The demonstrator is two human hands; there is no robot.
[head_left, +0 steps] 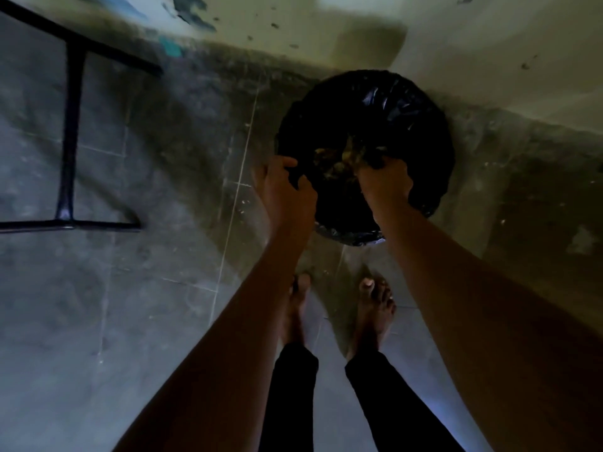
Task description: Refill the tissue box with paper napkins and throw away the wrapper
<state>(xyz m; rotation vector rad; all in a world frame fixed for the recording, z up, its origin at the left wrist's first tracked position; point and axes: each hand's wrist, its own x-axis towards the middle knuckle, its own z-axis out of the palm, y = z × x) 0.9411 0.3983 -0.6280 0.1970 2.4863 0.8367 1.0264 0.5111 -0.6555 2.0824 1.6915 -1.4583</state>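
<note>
A round bin lined with a black trash bag stands on the floor against the wall. Dim yellowish rubbish shows inside its opening. My left hand grips the near-left edge of the black bag. My right hand is closed on the near-right edge of the same bag. No wrapper, tissue box or napkins can be made out in this dark, blurred view.
A black metal furniture frame stands on the grey tiled floor at the left. A stained pale wall runs behind the bin. My bare feet are just in front of the bin.
</note>
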